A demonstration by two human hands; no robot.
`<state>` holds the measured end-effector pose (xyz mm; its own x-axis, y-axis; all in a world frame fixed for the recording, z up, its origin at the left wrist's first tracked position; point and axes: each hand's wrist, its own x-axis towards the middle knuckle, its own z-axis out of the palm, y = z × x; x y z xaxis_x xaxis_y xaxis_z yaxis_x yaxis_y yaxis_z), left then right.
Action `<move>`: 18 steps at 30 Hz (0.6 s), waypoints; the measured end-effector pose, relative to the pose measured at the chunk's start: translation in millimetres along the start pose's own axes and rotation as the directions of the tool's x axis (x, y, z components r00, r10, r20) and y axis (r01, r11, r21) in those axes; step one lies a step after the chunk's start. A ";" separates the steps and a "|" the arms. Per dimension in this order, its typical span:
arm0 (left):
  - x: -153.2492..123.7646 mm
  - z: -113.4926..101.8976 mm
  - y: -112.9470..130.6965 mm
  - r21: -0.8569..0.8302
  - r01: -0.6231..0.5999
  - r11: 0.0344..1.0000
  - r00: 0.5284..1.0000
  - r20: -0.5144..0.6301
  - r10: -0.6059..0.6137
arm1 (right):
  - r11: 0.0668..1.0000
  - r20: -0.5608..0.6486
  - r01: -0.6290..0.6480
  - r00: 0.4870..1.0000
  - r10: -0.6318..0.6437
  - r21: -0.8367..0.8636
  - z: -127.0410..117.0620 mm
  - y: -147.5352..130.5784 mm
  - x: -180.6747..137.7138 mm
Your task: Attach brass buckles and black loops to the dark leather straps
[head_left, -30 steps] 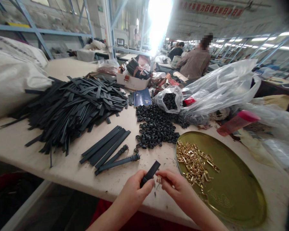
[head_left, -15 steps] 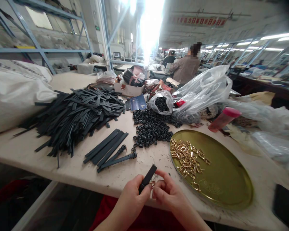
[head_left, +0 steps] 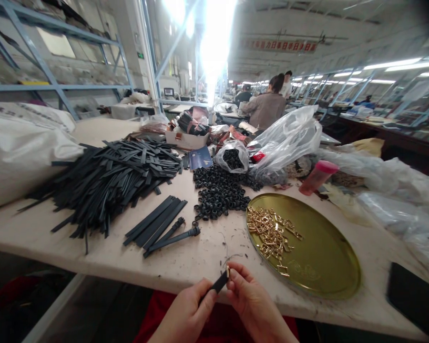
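Note:
My left hand [head_left: 188, 312] pinches a short black strap [head_left: 219, 283] by its lower end. My right hand [head_left: 248, 302] is closed on a small gold buckle [head_left: 228, 272] at the strap's upper tip. Both hands sit at the near table edge. A round gold tray [head_left: 318, 259] to the right holds several gold buckles [head_left: 270, 230]. Straps fitted with loops [head_left: 171, 236] lie on the table ahead of my left hand, beside a small stack of plain straps [head_left: 153, 219].
A big heap of black straps [head_left: 110, 178] fills the left of the table, a white sack [head_left: 17, 147] behind it. Black loops [head_left: 218, 193] lie in a pile mid-table. Plastic bags [head_left: 286, 140], a pink bottle [head_left: 316, 176] and a dark phone [head_left: 411, 297] sit right. People work in the background.
My hands have drawn closer to me, off the table edge. The buckle now sits at the strap's tip. The camera has tilted up.

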<state>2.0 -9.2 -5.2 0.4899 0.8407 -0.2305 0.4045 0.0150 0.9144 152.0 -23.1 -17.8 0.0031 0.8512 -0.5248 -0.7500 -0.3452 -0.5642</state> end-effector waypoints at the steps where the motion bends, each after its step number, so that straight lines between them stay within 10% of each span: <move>1: -0.7 -0.1 1.8 0.025 -0.021 0.999 1.000 0.002 0.021 | 0.999 0.005 -0.037 0.999 0.037 0.013 0.7 5.2 0.1; 10: 8.8 3.2 0.5 -0.245 0.089 0.965 0.996 0.053 -0.078 | 0.833 0.104 0.313 0.948 -0.299 -0.455 -7.6 23.0 0.5; 18: 23.9 9.1 -11.6 -0.416 0.249 0.875 0.968 0.147 -0.206 | 0.915 0.089 0.123 0.991 -0.096 -0.385 -2.4 20.8 9.8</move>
<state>16.1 5.8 -24.3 0.5044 0.7308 -0.4599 0.1547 0.4476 0.8808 138.1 -22.9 -36.2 0.0160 0.9123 -0.4091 -0.4314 -0.3628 -0.8260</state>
